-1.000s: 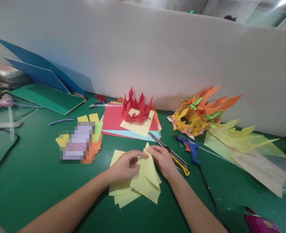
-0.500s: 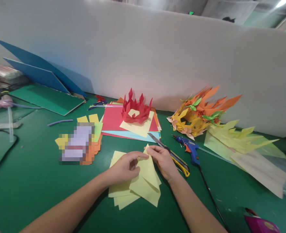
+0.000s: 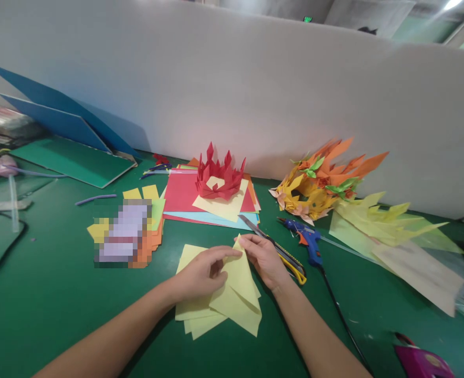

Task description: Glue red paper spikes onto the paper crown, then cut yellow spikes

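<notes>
From my remote station I find the green table (image 3: pixel 59 315) smooth-looking under both hands; I judge that paper could slide on it if either wrist pushed sideways. The stack of pale yellow sheets (image 3: pixel 194 310) lies beneath the left hand (image 3: pixel 206 270), its layers fanned out of line. A drag of that hand could scatter it or carry a lower sheet into the work. The folded pale yellow sheet (image 3: pixel 235 296) lies between the two hands, atop the stack. Its lower flaps spread loose towards the wearer, so I rate a skewed crease as the chief risk, should they drift while the top is worked. The left hand has its index finger laid along the fold and the other fingers loosely curled; whether its thumb grips, I cannot tell. The right hand (image 3: pixel 265 262) pinches the top between thumb and finger. To its right rests a blue glue gun (image 3: pixel 314 244), heat unknown; its cord (image 3: pixel 336 302) runs beside the right forearm (image 3: pixel 306 315), and a snagged elbow could pull it. Just beyond the right hand's knuckles lies a cutting tool (image 3: pixel 289 257), bare blade (image 3: pixel 250 224) past the fingertips: a careless reach forward could cut. Lastly, the pinched peak (image 3: pixel 238 244) could crumple under excess pressure.
</notes>
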Demonstrator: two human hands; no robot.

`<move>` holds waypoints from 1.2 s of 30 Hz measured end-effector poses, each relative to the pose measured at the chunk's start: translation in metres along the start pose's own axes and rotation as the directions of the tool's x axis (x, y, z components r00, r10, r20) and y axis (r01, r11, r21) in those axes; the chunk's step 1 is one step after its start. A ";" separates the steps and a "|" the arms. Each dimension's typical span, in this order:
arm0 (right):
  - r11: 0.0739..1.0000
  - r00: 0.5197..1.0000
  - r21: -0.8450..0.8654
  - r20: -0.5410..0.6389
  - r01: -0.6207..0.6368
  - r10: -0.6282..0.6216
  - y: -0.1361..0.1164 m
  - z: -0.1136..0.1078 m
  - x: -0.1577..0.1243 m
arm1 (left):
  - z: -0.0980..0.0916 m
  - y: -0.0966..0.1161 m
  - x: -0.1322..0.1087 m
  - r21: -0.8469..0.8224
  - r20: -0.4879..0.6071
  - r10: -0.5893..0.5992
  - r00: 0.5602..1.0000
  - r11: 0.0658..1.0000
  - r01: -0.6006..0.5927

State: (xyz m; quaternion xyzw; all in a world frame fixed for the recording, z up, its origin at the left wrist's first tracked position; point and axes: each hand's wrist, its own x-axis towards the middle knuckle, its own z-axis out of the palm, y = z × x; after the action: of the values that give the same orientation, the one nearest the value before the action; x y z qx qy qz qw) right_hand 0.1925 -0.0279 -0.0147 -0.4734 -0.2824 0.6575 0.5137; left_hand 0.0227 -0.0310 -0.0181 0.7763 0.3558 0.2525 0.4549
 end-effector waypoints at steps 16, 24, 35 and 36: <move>1.000 1.000 0.002 -0.014 0.001 -0.001 0.000 0.000 0.001 | -0.005 0.001 0.000 0.032 0.056 -0.016 0.998 0.999 0.014; 0.999 1.000 0.026 -0.020 -0.021 0.022 -0.004 -0.001 0.003 | -0.006 0.006 -0.001 0.057 0.079 0.027 0.996 0.998 -0.032; 1.000 0.999 0.003 0.048 -0.004 0.004 -0.003 -0.006 0.004 | -0.003 0.003 -0.002 0.103 0.112 0.014 0.994 0.994 -0.025; 1.000 0.999 0.002 0.052 0.000 0.000 -0.003 -0.006 0.004 | -0.003 0.004 -0.002 0.104 0.116 0.014 0.993 0.994 -0.026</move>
State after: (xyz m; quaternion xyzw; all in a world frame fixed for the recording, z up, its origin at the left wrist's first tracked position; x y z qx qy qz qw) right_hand 0.1990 -0.0237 -0.0161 -0.4558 -0.2947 0.6698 0.5067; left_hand 0.0203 -0.0318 -0.0136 0.8159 0.3341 0.1928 0.4307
